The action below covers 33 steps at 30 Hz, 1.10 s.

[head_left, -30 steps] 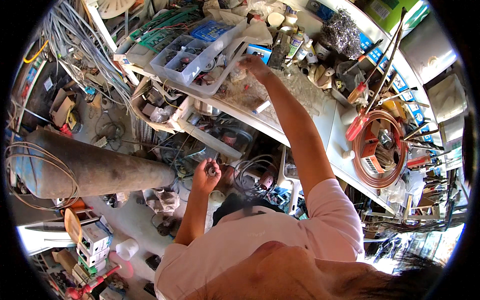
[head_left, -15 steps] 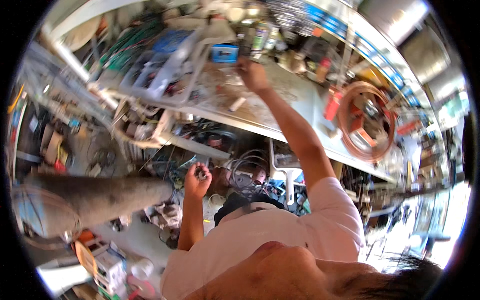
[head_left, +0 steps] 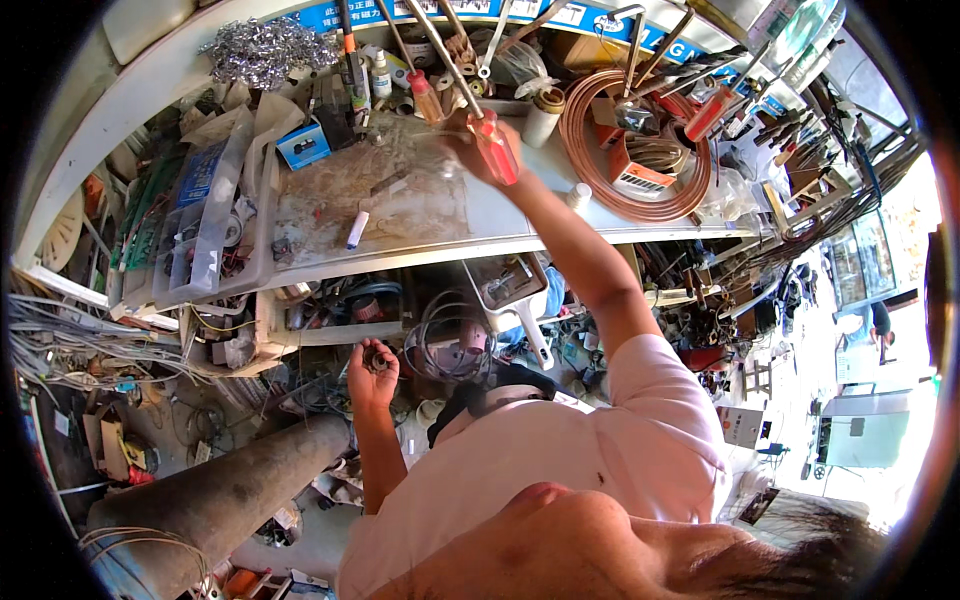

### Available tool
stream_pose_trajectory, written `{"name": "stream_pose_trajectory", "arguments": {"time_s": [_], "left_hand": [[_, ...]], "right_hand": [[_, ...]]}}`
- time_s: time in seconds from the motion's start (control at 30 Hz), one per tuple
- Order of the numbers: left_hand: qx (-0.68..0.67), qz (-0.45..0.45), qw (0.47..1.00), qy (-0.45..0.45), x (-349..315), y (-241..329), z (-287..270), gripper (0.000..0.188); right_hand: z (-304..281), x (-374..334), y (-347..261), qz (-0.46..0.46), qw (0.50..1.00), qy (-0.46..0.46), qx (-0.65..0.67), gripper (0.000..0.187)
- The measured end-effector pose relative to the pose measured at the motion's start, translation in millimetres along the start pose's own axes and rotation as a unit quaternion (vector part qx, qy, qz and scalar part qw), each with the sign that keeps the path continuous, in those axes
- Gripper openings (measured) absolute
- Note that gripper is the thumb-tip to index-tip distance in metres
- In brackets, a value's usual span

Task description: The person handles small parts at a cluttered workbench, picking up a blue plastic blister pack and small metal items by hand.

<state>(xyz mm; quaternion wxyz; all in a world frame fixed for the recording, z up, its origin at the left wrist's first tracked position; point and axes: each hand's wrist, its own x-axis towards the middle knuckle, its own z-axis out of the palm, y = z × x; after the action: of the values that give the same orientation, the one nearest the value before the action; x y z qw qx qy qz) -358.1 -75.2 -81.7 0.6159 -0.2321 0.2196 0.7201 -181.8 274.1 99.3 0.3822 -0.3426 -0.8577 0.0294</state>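
Note:
My left hand is below the bench edge, palm up, with its fingers curled around small dark round metal parts. My right hand reaches over the bench, behind a hanging screwdriver with a red handle. That handle covers much of the hand, and its fingers are blurred, so whether it holds anything cannot be made out. Left of it hangs another red-handled screwdriver. Beneath the hand is the stained bench top, where a small white cylinder lies.
A blue box and a clear divided organizer stand on the left. Right of my arm are a white jar and a copper tubing coil. Tools hang along the shelf edge. A thick pipe lies at lower left.
The view has turned to the right and is sharper. My right hand has gone from beside the blue box to behind the hanging screwdriver. My left hand still holds the metal parts.

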Motion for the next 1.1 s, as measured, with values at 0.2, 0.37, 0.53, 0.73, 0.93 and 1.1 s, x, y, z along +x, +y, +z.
{"name": "stream_pose_trajectory", "arguments": {"time_s": [0.2, 0.37, 0.53, 0.73, 0.93, 1.1], "left_hand": [[0.019, -0.025, 1.0, -0.001, 8, -19, 15, 0.016], [0.029, -0.052, 0.998, -0.013, 15, -34, 14, 0.021], [0.041, -0.07, 0.997, -0.014, 14, -48, 20, 0.017], [0.029, -0.026, 0.999, -0.024, -9, -44, 15, 0.014], [0.016, -0.01, 1.0, -0.007, -15, -47, 10, 0.015], [-0.022, -0.016, 0.998, -0.058, -19, -46, 8, 0.019]], "right_hand": [[-82, -27, 73, 0.157, 0.977, -0.12, -0.084, 0.025], [-106, -36, 107, 0.226, 0.968, -0.109, 0.021, 0.024], [-76, -55, 194, 0.228, 0.942, -0.008, 0.244, 0.021], [-80, -29, 124, 0.175, 0.976, 0.024, -0.127, 0.015], [18, -33, 38, -0.125, 0.968, -0.088, 0.198, 0.016], [74, -22, -83, -0.18, 0.944, -0.219, 0.17, 0.019]]}}
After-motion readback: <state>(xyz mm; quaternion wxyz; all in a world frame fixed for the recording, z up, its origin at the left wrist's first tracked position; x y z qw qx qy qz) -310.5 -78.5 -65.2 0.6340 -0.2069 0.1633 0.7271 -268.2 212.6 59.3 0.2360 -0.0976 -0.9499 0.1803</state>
